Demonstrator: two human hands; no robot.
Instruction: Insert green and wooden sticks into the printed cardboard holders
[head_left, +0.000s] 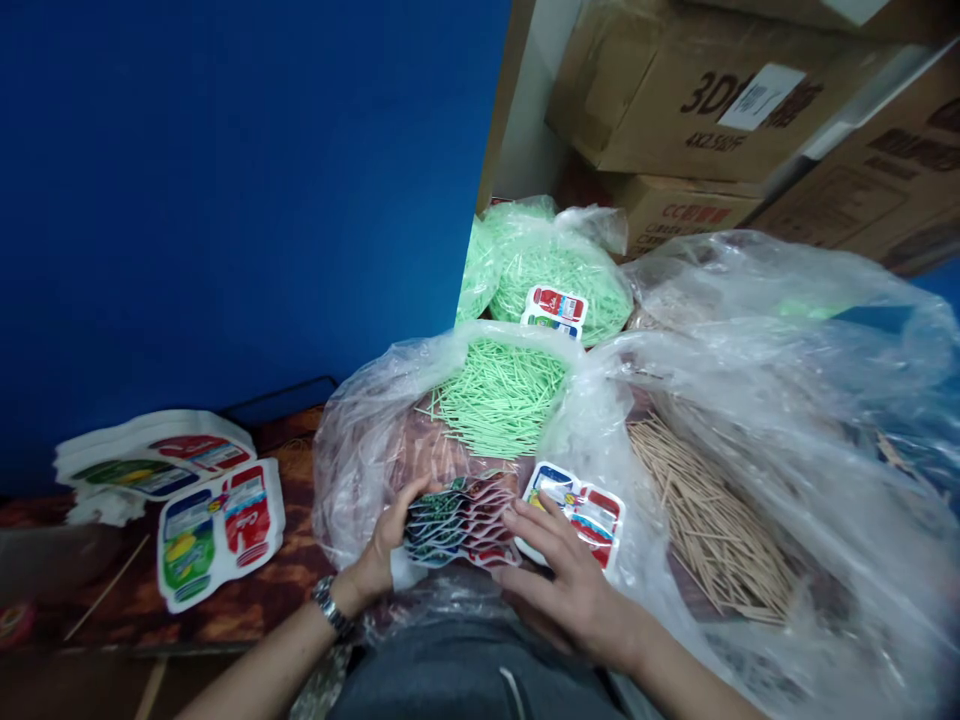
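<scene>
A fanned row of thin printed packets (461,525) stands on edge in front of me, their wavy edges facing up. My left hand (386,545), with a metal-banded watch at its wrist, grips the row's left end. The fingers and thumb of my right hand (562,575) close on the right end. Under and beside my right fingers lies a flat bottle-shaped packet (600,520), printed red, blue and yellow. Just beyond the row, thin light-green sticks (506,395) lie heaped in an open clear plastic bag (352,440).
Brown sticks (712,520) lie in another clear bag (847,600) on the right. Bottle-shaped packets (217,535) and a stack of them (165,455) rest at left. Behind are a full bag of green sticks (555,260), cardboard boxes (660,90) and a blue panel (240,200).
</scene>
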